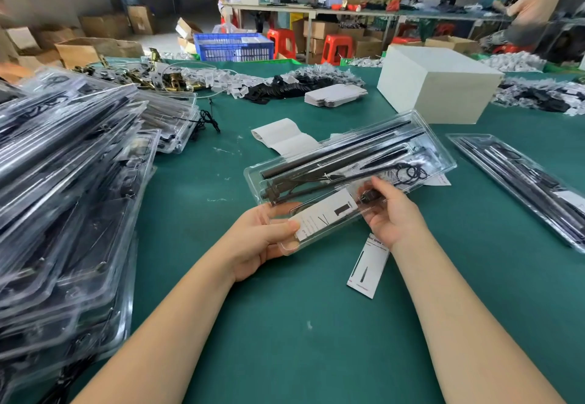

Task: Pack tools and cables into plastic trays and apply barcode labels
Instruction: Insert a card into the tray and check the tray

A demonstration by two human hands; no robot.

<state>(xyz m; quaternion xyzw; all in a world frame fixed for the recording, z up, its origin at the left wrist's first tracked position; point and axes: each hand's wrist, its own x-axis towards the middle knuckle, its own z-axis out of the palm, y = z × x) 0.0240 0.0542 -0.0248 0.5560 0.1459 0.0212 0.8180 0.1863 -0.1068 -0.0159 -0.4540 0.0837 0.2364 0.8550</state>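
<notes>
I am holding a clear plastic clamshell tray (348,179) up off the green table (285,324), gripping it at its near end with both hands so I can check how everything is sitting inside. My left hand (262,239) is grasping the near left corner, thumb lying on top over the edge of the white printed insert card (326,214) and fingers curled underneath, which is keeping the card from sliding about. My right hand (389,214) is gripping the near right edge, fingers wrapped up over the rim, fingertips pressing down near a small black plug-like part (368,196), I think to seat it in its pocket. I cannot tell whether the lid is fully snapped down.

Inside, the long black rods (342,150) are lying lengthwise in their channels and a coiled black cable (408,171) is tucked at the far end, so the tray is looking packed.

A second insert card (368,264) is lying flat on the table just beneath my right wrist, close by for the next tray. A strip of white label backing (285,138) is curling on the table beyond the tray. Finished trays are piling in a stack (69,188) at my left, and another filled tray (525,182) is waiting at my right.
</notes>
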